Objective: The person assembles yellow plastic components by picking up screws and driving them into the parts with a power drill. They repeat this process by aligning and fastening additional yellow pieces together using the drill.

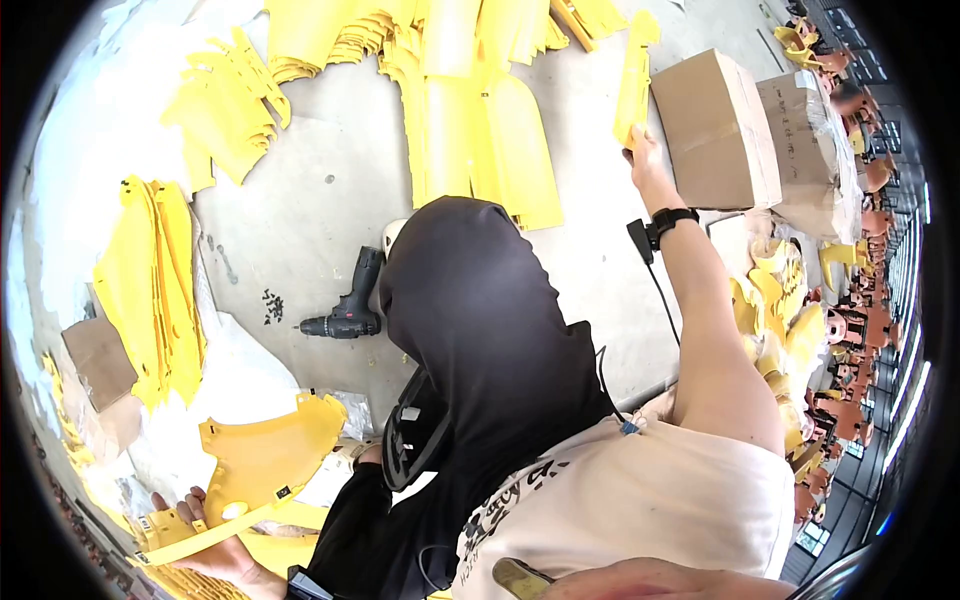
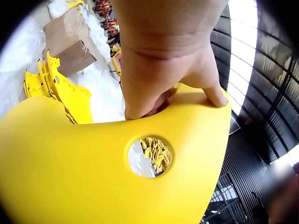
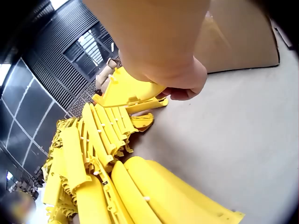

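In the head view my left hand (image 1: 225, 558) grips the edge of a broad, curved yellow plastic panel (image 1: 270, 450) at the lower left. Up close in the left wrist view, that panel has a round hole, and fingers (image 2: 140, 105) go over its upper edge, their tips hidden behind it. My right arm stretches far forward. The right hand (image 1: 648, 160) holds a long, narrow yellow plastic panel (image 1: 634, 80) by its near end, beside a cardboard box. In the right wrist view this panel (image 3: 128, 88) is raised above rows of other yellow panels.
Stacked yellow panels (image 1: 460, 130) lie on the grey floor ahead, with another stack (image 1: 155, 290) at left. A black cordless drill (image 1: 350, 305) lies near small dark screws (image 1: 273, 305). Cardboard boxes (image 1: 715, 130) stand at right. A dark-clothed knee (image 1: 480, 290) fills the middle.
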Tool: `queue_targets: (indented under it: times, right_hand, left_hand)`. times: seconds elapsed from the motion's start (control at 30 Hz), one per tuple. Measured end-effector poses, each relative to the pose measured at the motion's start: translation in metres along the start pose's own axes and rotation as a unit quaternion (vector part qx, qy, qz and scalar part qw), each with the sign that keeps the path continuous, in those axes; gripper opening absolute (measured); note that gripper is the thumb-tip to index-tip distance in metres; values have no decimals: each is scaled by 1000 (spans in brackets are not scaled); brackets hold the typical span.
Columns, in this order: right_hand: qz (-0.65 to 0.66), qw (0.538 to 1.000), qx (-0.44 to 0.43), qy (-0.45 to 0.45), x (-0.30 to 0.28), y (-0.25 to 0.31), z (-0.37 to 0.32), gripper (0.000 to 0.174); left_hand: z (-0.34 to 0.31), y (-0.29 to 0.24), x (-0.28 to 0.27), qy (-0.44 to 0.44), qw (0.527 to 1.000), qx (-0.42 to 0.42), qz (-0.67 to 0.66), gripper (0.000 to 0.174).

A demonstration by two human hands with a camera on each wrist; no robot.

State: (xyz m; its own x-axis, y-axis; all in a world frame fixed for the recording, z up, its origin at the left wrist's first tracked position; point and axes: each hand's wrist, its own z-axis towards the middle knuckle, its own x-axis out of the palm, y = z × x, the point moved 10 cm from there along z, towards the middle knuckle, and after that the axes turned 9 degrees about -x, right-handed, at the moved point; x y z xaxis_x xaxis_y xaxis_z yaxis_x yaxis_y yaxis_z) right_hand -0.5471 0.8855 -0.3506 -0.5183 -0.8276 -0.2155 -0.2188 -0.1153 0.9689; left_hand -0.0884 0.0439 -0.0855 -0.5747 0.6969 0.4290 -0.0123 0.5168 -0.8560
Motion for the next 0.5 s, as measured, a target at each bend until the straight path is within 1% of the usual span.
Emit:
queue_targets:
  times: [0.03, 0.07, 0.1, 0.13, 0.17, 0.23, 0.27, 0.3, 0.33, 0.37, 0.43, 0.5]
  right_hand:
    - [97, 995, -17, 32, 21, 30, -19, 30]
    - [191, 979, -33, 66, 42, 61, -37, 28]
    - [265, 954, -27, 136, 68, 100, -68, 28]
    - [311, 924, -32, 221, 92, 140, -98, 26]
    - [316, 921, -39, 225, 102, 170, -117, 26]
    - [335, 904, -94, 249, 120, 227, -148, 33]
    - [335, 899, -114, 258, 126, 241, -151, 35]
    - [334, 894, -132, 268, 135, 255, -157, 38]
    - [361, 890, -116, 254, 143, 269, -168, 41]
    - [379, 878, -114, 270, 156, 285, -178, 42]
    - [387, 853, -119, 330, 185, 309, -189, 44]
    - [361, 848, -127, 367, 220, 343, -220, 46]
  left_hand:
    - [-1, -1, -1, 7, 1000, 8, -7, 98]
    - [-1, 1, 3, 29, 999, -1, -15, 99]
    - [-1, 2, 7, 50, 998, -9, -22, 99]
    - [-2, 1, 6, 54, 998, -1, -25, 99]
    - [-1, 2, 0, 46, 999, 6, -27, 95]
    - [-3, 1, -6, 20, 999, 21, -33, 87]
    - [-3, -1, -1, 13, 999, 28, -44, 75]
    - [-2, -6, -8, -33, 996, 77, -21, 65]
    - [0, -5, -1, 12, 996, 80, -28, 61]
    - [-1, -8, 9, 52, 994, 87, -34, 58]
    - [-5, -12, 15, 17, 993, 101, -67, 64]
    - [-3, -15, 22, 35, 995, 84, -51, 71]
